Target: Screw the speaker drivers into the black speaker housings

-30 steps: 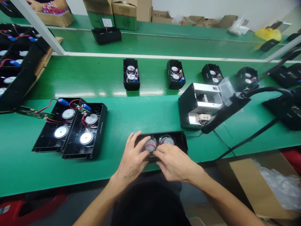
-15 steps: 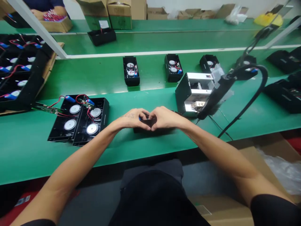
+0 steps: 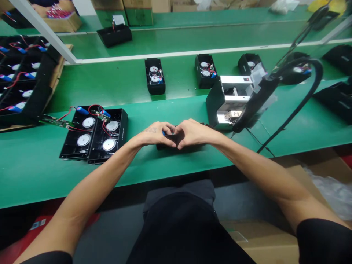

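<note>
In front of me on the green bench lies a black speaker housing [image 3: 189, 147], mostly covered by my hands. My left hand [image 3: 157, 134] curls over its left part, fingers bent and thumb pressed on the near wall. Beside it, my right hand [image 3: 192, 132] grips the same housing, its thumb close to the left thumb. A bit of blue shows inside, between the fingers; the remaining contents are hidden. To the left, two open housings [image 3: 124, 128] stand side by side, with round silver speakers, blue cylindrical cells, red wires and green circuit boards.
Right of my hands stands a metal-and-black machine [image 3: 215, 106], with a black hose arm [image 3: 291, 126] and cables near it. Several housings [image 3: 156, 90] line the strip behind. A black divided tray [image 3: 45, 99] stands at left. Across the bench, a person's hand [image 3: 66, 5] is near a box.
The camera view has shifted slightly, so the bench appears higher in the picture. Both hands keep the same hold on the housing.
</note>
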Demonstrator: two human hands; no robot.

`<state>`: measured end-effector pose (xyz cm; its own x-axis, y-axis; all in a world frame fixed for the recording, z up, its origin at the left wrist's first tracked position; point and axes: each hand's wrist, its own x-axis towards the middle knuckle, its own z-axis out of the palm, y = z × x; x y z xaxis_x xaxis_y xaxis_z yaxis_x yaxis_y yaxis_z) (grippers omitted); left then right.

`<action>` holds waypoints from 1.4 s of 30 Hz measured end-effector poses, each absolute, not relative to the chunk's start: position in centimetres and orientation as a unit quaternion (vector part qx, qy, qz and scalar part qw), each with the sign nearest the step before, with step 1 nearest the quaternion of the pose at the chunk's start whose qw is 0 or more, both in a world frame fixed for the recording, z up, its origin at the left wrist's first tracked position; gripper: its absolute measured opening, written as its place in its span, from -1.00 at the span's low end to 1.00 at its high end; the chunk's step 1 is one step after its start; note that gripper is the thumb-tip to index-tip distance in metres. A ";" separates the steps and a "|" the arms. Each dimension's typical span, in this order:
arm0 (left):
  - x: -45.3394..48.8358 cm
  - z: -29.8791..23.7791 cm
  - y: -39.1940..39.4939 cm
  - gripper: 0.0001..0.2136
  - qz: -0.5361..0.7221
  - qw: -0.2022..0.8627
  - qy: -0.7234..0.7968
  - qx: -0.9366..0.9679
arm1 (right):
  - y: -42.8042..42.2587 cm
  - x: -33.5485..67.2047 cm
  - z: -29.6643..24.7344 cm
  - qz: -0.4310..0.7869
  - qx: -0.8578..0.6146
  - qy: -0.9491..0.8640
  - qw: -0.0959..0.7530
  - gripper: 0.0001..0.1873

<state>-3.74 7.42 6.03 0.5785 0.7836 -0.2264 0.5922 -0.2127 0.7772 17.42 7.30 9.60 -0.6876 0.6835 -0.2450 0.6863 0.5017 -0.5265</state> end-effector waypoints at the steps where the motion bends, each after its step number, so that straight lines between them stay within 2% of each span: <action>1: -3.7 6.0 7.4 -0.67 0.106 0.443 0.447 0.770 | 7.4 17.4 9.5 -0.302 0.392 0.869 0.005 -0.64; 8: -3.8 6.0 7.4 -0.67 0.108 0.458 0.453 0.757 | 7.3 17.3 9.3 -0.277 0.404 0.872 0.016 -0.68; 14: -3.7 5.9 7.4 -0.63 0.116 0.470 0.470 0.738 | 6.3 16.7 9.9 -0.239 0.436 0.867 0.018 -0.57; 21: -3.5 6.2 7.2 -0.62 0.115 0.479 0.474 0.730 | 6.8 15.9 10.3 -0.308 0.493 0.812 0.045 -0.72; 27: -3.5 6.3 7.8 -0.61 0.111 0.494 0.475 0.720 | 8.1 15.7 10.2 -0.345 0.494 0.796 0.052 -0.69; 34: -3.8 6.1 8.2 -0.66 0.113 0.490 0.464 0.729 | 7.8 16.3 10.6 -0.276 0.434 0.856 0.054 -0.68; 42: -3.8 5.9 8.1 -0.59 0.105 0.469 0.472 0.739 | 9.2 16.2 10.5 -0.373 0.469 0.798 0.064 -0.73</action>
